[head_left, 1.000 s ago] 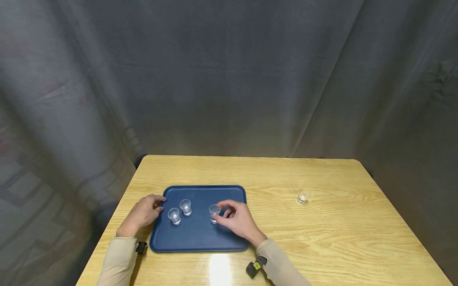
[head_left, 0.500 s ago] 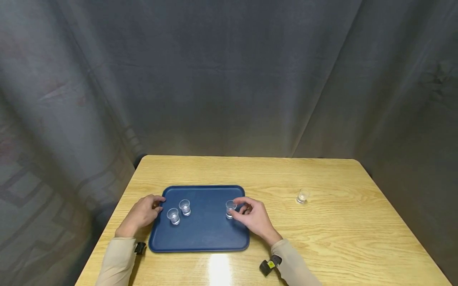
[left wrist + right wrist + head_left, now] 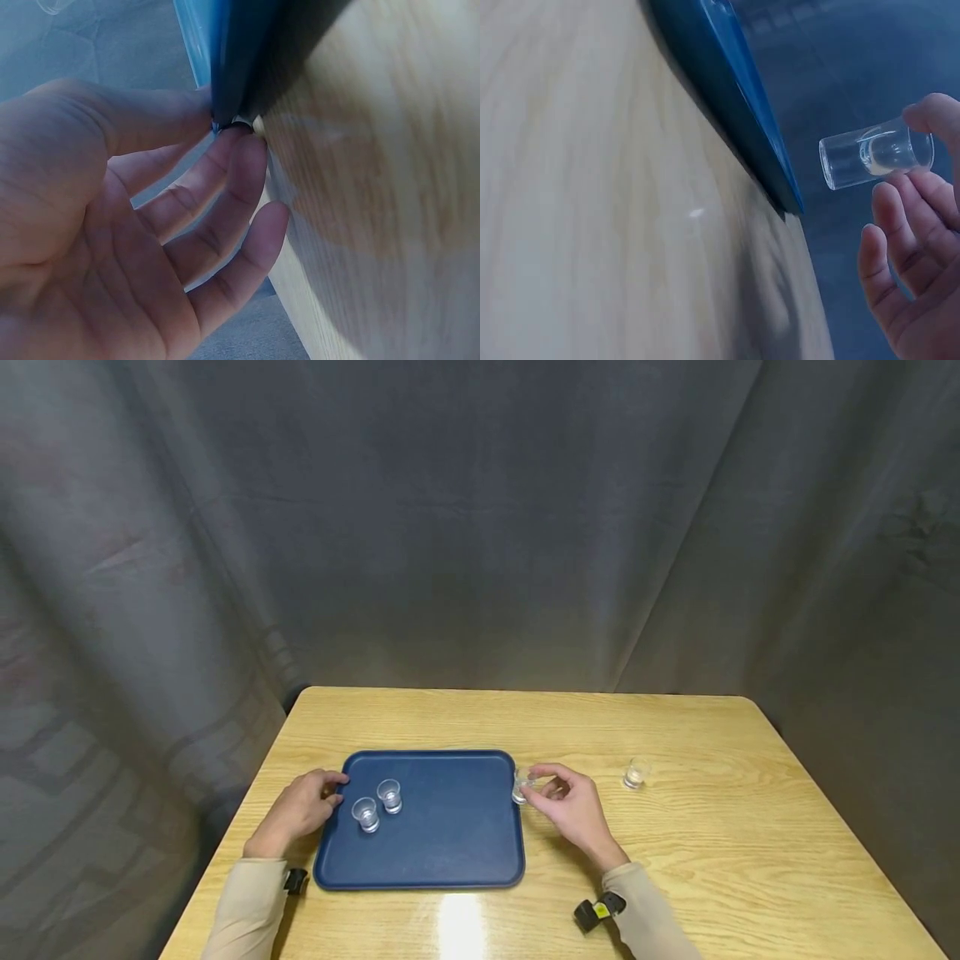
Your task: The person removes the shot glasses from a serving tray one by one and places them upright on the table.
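My right hand pinches a small clear shot glass near its rim between thumb and fingers. In the head view that glass overlaps the right rim of the blue tray; the right wrist view shows it raised off the table. At the tray's left side my left hand grips the rim, thumb on top and fingertips under the edge. Two more shot glasses, one nearer and one farther, stand upright close together on the left half of the tray.
Another shot glass stands on the wooden table, right of the tray. A grey curtain hangs behind the table's back edge and along both sides.
My right hand has carried its shot glass rightward from the middle of the tray to the right rim. The left hand, the tray and the other glasses have stayed in place.
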A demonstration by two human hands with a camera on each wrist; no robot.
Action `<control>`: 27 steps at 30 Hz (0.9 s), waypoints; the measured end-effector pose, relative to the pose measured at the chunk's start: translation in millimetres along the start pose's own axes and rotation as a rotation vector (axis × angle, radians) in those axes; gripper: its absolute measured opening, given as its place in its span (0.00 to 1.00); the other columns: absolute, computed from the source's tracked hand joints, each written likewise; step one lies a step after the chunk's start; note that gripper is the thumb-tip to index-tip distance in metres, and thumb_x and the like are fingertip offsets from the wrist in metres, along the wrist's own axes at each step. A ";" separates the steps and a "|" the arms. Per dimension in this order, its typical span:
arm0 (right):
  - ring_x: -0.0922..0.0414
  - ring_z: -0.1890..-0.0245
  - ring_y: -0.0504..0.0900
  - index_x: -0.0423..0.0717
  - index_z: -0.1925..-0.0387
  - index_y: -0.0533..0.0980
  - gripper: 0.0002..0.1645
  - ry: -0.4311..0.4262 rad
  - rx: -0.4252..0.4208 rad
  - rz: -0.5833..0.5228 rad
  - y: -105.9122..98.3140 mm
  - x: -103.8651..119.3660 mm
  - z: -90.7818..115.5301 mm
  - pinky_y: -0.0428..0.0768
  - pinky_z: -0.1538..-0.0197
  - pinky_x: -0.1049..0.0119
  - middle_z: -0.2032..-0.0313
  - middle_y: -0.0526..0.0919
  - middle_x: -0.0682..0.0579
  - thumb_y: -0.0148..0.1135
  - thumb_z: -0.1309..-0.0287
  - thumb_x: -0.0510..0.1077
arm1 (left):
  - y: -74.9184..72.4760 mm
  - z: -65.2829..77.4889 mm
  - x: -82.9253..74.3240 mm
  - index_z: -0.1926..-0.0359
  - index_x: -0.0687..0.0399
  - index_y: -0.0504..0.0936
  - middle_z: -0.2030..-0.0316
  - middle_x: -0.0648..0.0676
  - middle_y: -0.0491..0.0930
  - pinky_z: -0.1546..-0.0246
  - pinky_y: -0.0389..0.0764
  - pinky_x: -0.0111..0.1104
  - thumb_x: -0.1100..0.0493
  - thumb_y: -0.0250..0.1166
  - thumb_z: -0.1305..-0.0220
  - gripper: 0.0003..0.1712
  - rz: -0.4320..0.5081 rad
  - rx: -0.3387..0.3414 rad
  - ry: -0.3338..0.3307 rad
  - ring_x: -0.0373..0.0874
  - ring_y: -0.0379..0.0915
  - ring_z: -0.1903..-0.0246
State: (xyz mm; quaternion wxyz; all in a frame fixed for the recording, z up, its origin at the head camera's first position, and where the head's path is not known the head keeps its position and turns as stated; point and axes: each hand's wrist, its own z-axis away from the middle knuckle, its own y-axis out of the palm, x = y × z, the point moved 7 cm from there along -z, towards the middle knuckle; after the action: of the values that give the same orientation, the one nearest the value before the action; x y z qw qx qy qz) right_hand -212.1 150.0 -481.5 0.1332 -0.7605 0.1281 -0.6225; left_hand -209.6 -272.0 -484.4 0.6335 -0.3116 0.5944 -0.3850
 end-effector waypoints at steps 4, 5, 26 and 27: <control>0.65 0.71 0.82 0.45 0.53 0.88 0.17 -0.003 -0.041 0.018 -15.5 -3.9 0.4 0.79 0.67 0.72 0.59 0.91 0.47 0.82 0.45 0.41 | 0.4 -0.3 -0.1 0.40 0.66 0.85 0.53 0.64 0.84 0.51 0.82 0.52 0.68 0.65 0.30 0.19 -0.001 0.001 -0.003 0.53 0.80 0.57; 0.66 0.71 0.82 0.45 0.52 0.88 0.17 -0.004 -0.048 0.025 -19.6 -5.1 0.5 0.79 0.67 0.72 0.59 0.91 0.46 0.81 0.44 0.42 | 0.7 -0.5 0.1 0.40 0.66 0.85 0.54 0.63 0.84 0.51 0.82 0.52 0.68 0.65 0.30 0.19 -0.002 0.001 -0.005 0.53 0.80 0.58; 0.70 0.69 0.82 0.41 0.47 0.87 0.20 0.059 -0.297 0.090 -123.2 -27.1 5.2 0.79 0.68 0.78 0.64 0.86 0.72 0.78 0.39 0.41 | 2.3 -1.4 4.4 0.39 0.65 0.84 0.51 0.64 0.84 0.47 0.83 0.55 0.67 0.65 0.29 0.19 -0.001 0.002 -0.018 0.55 0.81 0.54; 0.70 0.69 0.83 0.41 0.46 0.87 0.20 0.060 -0.303 0.090 -126.6 -26.8 5.8 0.79 0.68 0.78 0.64 0.85 0.73 0.78 0.39 0.41 | 2.4 -1.0 4.8 0.39 0.65 0.84 0.51 0.64 0.84 0.47 0.83 0.55 0.67 0.65 0.29 0.19 0.000 0.005 -0.022 0.55 0.81 0.54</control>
State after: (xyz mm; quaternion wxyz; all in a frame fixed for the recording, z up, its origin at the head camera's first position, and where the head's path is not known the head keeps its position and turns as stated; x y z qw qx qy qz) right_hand -207.9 277.8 -461.2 0.0407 -0.7463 0.2587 -0.6120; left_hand -210.3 -274.9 -489.1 0.6409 -0.3142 0.5863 -0.3830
